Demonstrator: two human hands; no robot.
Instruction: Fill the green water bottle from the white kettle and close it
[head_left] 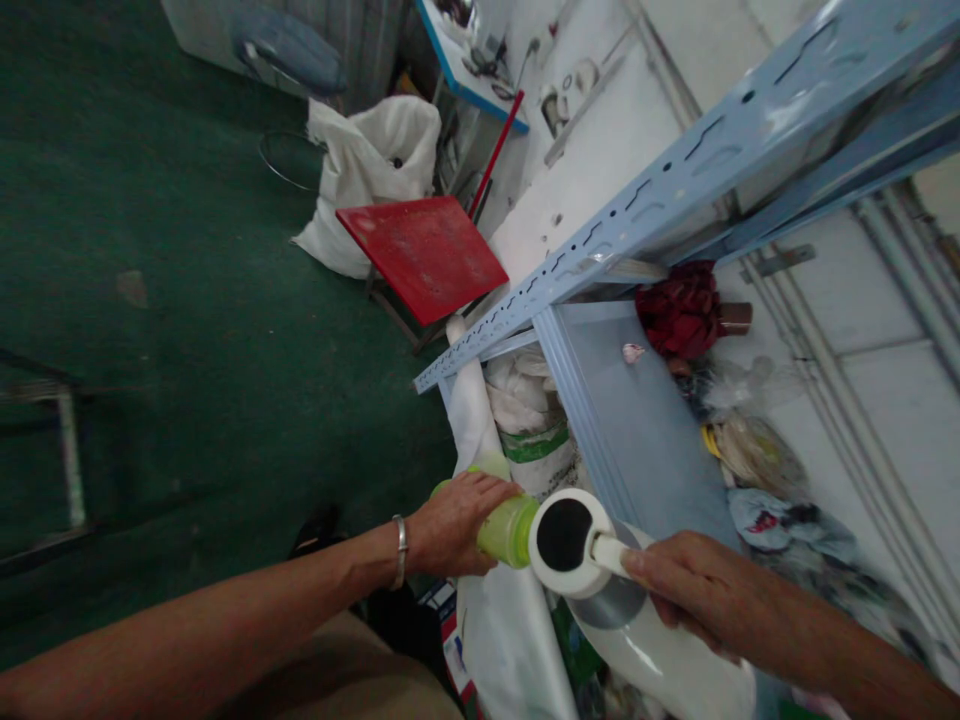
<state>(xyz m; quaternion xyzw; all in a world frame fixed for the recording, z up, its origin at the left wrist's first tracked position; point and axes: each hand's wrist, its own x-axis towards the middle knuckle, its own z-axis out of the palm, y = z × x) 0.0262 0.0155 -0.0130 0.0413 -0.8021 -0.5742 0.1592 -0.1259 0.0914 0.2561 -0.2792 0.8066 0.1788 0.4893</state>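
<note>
My left hand (461,520) is closed around a lime-green translucent bottle (504,532), fingers wrapped over its side, a silver bracelet (400,552) at the wrist. My right hand (686,585) grips the handle of a white jug (660,655), whose body runs below my knuckles. The jug's round top, with its black disc (564,535), lies between my two hands, right up against the bottle's end; I cannot tell whether they actually touch.

Just ahead of my right hand is a grey-blue shelf (637,420), with a dark red bundle (679,310) at its far end. Beyond my left grip are white bags (532,420) with a green band, and farther ahead a red-topped stool (427,255) before a white sack (375,165). A long white roll (510,640) passes beneath my left hand.
</note>
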